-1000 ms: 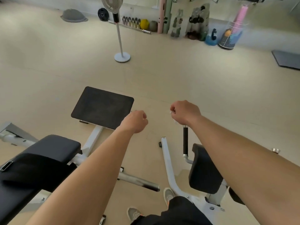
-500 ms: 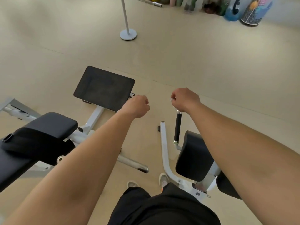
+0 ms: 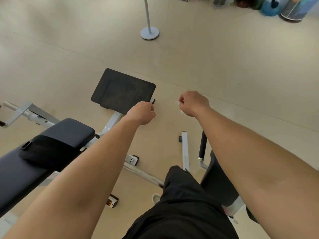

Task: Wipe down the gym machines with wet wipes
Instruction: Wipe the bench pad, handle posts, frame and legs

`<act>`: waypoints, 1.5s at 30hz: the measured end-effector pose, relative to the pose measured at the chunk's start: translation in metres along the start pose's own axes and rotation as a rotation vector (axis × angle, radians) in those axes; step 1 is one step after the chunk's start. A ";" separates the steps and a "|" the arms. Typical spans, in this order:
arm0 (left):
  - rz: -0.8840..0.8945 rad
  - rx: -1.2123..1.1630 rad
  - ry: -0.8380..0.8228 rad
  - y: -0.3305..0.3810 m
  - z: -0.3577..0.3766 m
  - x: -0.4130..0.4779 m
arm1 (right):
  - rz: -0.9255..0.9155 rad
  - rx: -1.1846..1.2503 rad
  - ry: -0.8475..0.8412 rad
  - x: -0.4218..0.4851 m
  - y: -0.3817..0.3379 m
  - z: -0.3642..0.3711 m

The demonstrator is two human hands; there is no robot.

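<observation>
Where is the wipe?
In the head view, a bit of white wipe pokes out of the right hand, near the middle, just right of the black footplate.

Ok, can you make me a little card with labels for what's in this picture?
place: gym floor, beige
left hand: fingers curled, nothing seen in it
right hand: grips a white wipe, only a bit peeks out
machine pad: dark, beside the left arm
black plate: flat, beyond the left hand
black grip: on a white frame, beside the right arm
far away: white stand base
</observation>
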State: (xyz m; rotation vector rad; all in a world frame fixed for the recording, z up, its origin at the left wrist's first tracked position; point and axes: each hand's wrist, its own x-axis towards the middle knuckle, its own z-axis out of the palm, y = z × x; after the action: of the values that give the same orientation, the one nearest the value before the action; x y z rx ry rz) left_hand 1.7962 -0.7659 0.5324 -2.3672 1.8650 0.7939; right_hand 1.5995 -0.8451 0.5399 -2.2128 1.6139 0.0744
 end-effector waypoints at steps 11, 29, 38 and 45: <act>-0.018 0.011 -0.004 -0.004 -0.058 0.191 | -0.030 0.051 -0.059 0.202 0.002 0.003; -0.012 -0.012 -0.201 0.114 -0.191 0.569 | 0.229 0.190 -0.038 0.563 0.109 -0.183; 0.249 0.147 -0.277 0.202 -0.214 0.699 | 0.455 0.194 0.053 0.614 0.184 -0.215; 0.547 0.352 -0.257 0.311 -0.231 0.837 | 0.749 0.173 0.256 0.659 0.266 -0.245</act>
State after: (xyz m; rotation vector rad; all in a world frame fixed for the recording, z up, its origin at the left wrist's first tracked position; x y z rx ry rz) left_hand 1.7267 -1.6846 0.4857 -1.4915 2.3214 0.6750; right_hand 1.5267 -1.5928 0.5094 -1.4326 2.4055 -0.1415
